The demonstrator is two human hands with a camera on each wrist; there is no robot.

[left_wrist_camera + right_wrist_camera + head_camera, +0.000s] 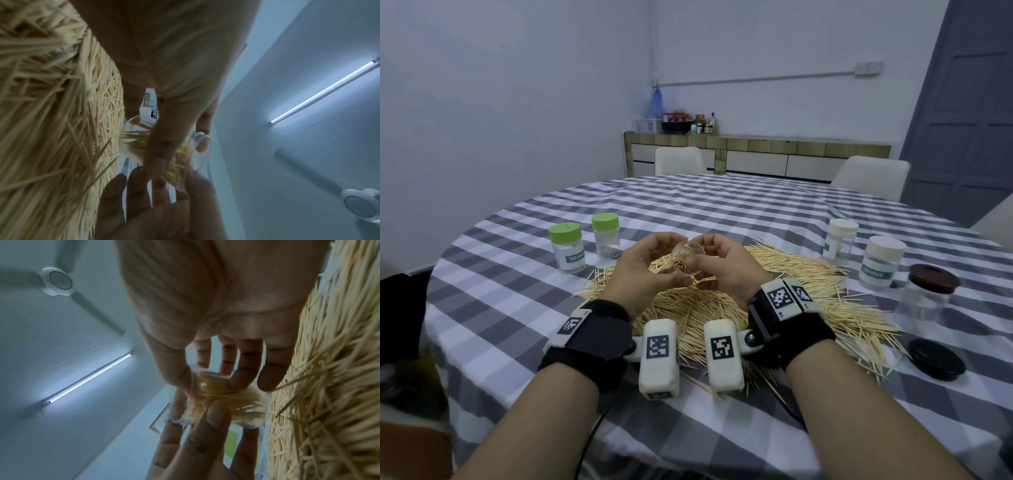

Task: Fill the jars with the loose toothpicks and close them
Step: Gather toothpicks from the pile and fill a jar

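Note:
Both hands hold one clear open jar (685, 262) tilted toward me above the toothpick pile (791, 284); it is packed with toothpicks. My left hand (654, 262) curls round its left side, and my right hand (717, 265) grips its right side near the mouth. In the left wrist view the left hand (164, 141) wraps the jar (131, 144), with the right hand's fingers (141, 194) below. The right wrist view shows my right hand (209, 379) pinching the jar (230, 400), the toothpick ends showing at its mouth.
Two green-lidded jars (566, 248) (606, 234) stand at the left. Two cream-lidded jars (840, 240) (881, 262) and a brown-lidded jar (928, 291) stand at the right. A loose dark lid (936, 358) lies near the right front. The checked tablecloth (688, 205) covers a round table.

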